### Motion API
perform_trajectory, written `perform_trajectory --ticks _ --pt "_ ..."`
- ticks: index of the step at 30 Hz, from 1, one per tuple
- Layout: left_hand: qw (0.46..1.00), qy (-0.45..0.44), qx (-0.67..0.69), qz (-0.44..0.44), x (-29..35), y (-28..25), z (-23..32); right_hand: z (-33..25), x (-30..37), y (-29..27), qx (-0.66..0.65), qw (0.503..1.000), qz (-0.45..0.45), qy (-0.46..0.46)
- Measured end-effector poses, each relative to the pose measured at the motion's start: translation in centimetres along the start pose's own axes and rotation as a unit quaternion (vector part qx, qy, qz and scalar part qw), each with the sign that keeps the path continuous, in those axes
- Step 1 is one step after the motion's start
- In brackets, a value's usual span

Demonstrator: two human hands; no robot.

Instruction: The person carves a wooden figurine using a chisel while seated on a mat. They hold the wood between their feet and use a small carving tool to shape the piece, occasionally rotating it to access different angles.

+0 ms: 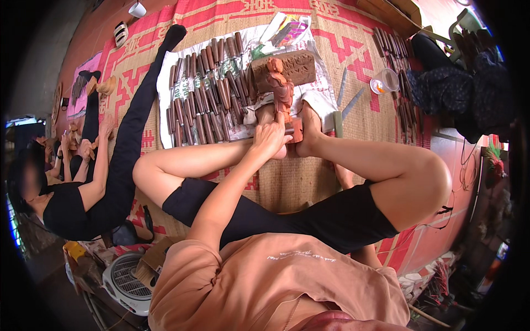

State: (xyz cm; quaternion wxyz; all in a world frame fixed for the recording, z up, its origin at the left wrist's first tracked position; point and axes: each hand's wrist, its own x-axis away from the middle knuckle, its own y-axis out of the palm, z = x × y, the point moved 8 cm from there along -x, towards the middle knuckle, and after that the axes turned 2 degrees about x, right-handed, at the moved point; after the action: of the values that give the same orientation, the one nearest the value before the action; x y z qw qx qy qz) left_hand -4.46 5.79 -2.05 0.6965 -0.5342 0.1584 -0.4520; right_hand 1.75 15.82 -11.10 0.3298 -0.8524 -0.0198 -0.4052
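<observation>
Red-brown carved figure (pixel 283 94), near side of brown block (pixel 302 69); long axis toward block, top end overlapping it in view, slanting left; left hand (pixel 269 138) touching lower end; right hand (pixel 344 175) farther from block, partly hidden; both grips: cannot tell

Red-patterned straw mat (pixel 361 122) — on it | white sheet (pixel 323 83) | clear plastic cup (pixel 390 81) | dark rod-like pieces (pixel 407 109)
</observation>
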Motion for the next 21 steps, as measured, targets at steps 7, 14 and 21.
perform_trajectory --ticks 7,14,21 --pt "0.998 0.007 0.016 0.055 0.2 -0.7 0.1 0.3 -0.8 0.8 -0.146 0.988 -0.024 -0.036" --pt "0.999 -0.035 0.023 0.013 -1.6 -2.5 -1.2 -0.3 1.9 -1.9 -0.296 0.953 0.068 0.003" --pt "0.999 -0.014 0.01 0.043 -3.3 -4.6 -2.3 -2.5 2.6 1.0 -0.765 0.609 -0.162 0.134"
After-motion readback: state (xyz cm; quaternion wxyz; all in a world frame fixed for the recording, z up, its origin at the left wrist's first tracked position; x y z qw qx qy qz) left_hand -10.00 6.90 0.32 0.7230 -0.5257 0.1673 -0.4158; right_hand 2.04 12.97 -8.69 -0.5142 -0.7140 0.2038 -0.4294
